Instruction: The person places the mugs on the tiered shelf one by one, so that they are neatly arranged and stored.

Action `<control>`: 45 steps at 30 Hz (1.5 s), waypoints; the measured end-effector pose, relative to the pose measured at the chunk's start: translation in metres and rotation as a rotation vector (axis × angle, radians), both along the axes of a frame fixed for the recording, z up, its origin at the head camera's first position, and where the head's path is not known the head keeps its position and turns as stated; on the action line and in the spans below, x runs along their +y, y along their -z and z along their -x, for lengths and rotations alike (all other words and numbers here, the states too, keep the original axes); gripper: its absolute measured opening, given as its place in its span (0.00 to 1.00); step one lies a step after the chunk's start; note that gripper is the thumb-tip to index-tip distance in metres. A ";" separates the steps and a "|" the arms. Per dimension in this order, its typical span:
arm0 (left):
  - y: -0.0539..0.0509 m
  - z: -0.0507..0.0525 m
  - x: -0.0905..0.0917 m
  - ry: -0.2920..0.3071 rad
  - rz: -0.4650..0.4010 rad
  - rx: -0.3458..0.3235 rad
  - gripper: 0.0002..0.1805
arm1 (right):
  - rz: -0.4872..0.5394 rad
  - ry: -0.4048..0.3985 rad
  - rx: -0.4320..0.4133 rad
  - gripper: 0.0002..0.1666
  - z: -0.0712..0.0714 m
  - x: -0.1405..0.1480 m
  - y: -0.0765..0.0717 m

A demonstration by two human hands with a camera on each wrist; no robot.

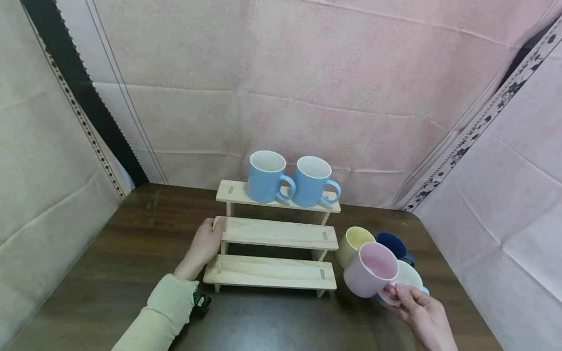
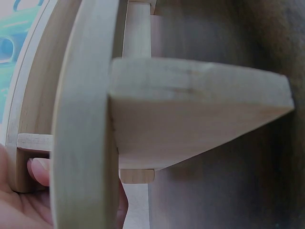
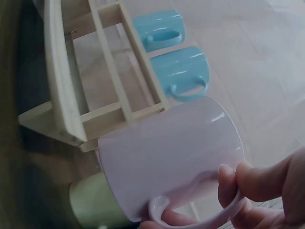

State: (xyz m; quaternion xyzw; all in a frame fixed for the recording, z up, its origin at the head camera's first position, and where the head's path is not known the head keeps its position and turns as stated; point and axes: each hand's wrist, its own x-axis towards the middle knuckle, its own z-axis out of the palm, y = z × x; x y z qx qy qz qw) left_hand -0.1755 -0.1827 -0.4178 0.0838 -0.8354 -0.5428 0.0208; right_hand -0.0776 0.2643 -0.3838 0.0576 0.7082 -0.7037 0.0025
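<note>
My right hand [image 1: 423,314] pinches the handle of a pink mug [image 1: 371,270], held in front of the other mugs; in the right wrist view the fingers grip that handle below the pink mug [image 3: 171,157]. My left hand [image 1: 206,246] grips the left end of the middle shelf of a three-step wooden rack [image 1: 276,233]. In the left wrist view the thumb and fingers of my left hand [image 2: 28,195] are partly hidden behind the wood. Two light blue mugs [image 1: 266,178] [image 1: 311,183] stand upright side by side on the top shelf, handles to the right.
Right of the rack stand a yellow mug [image 1: 351,246], a dark blue mug [image 1: 392,243] and a white-rimmed mug [image 1: 409,274], partly covered by the pink one. The brown table [image 1: 131,273] is bordered by a cloth wall [image 1: 184,112] behind and at both sides.
</note>
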 end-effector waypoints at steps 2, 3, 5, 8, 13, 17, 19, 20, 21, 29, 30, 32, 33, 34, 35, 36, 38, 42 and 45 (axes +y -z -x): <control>-0.001 0.000 0.000 -0.002 0.005 0.008 0.30 | -0.003 -0.026 0.019 0.11 0.001 0.000 -0.005; -0.001 0.000 0.001 -0.004 0.006 0.010 0.29 | -0.014 -0.038 0.023 0.12 0.002 -0.001 -0.007; -0.001 0.000 0.001 -0.006 0.008 0.014 0.28 | -0.042 -0.055 0.025 0.15 0.003 -0.004 -0.013; -0.002 0.000 0.001 -0.007 0.008 0.016 0.28 | -0.089 -0.084 0.048 0.22 0.007 -0.010 -0.023; -0.002 -0.001 0.000 -0.003 0.003 0.006 0.30 | -0.137 -0.142 0.068 0.25 0.016 -0.026 -0.038; -0.001 -0.001 0.000 -0.001 -0.003 0.004 0.31 | -0.153 -0.195 0.061 0.26 0.024 -0.040 -0.048; -0.001 0.000 0.000 -0.001 -0.004 0.004 0.31 | -0.152 -0.225 0.066 0.27 0.029 -0.048 -0.051; -0.001 0.000 0.000 -0.001 -0.004 0.005 0.30 | -0.152 -0.236 0.069 0.27 0.031 -0.052 -0.052; -0.001 0.000 0.000 -0.002 -0.002 0.006 0.30 | -0.155 -0.244 0.071 0.27 0.033 -0.056 -0.054; -0.002 0.001 0.001 -0.005 0.015 0.026 0.29 | -0.128 -0.288 0.031 0.23 0.050 -0.092 -0.061; -0.002 0.001 0.001 -0.001 0.017 0.027 0.29 | -0.130 -0.296 0.029 0.24 0.052 -0.096 -0.062; -0.002 0.001 0.001 0.005 0.023 0.024 0.29 | -0.134 -0.310 0.030 0.24 0.055 -0.104 -0.063; -0.002 0.001 0.001 0.005 0.024 0.022 0.29 | -0.137 -0.318 0.034 0.24 0.056 -0.108 -0.064; -0.002 0.000 0.001 0.006 0.025 0.023 0.29 | -0.140 -0.330 0.043 0.24 0.058 -0.112 -0.064; -0.002 0.001 0.000 0.003 0.027 0.024 0.29 | -0.142 -0.337 0.044 0.23 0.060 -0.116 -0.064; -0.001 0.001 0.000 0.004 0.027 0.024 0.30 | -0.137 -0.339 0.043 0.22 0.062 -0.120 -0.064; -0.001 0.001 0.000 0.001 0.024 0.021 0.30 | -0.135 -0.343 0.040 0.20 0.066 -0.128 -0.063; 0.001 0.001 0.000 -0.001 0.017 0.016 0.30 | -0.134 -0.329 0.049 0.17 0.071 -0.144 -0.060; 0.001 0.001 0.000 -0.004 0.016 0.015 0.30 | -0.131 -0.339 0.070 0.16 0.074 -0.156 -0.059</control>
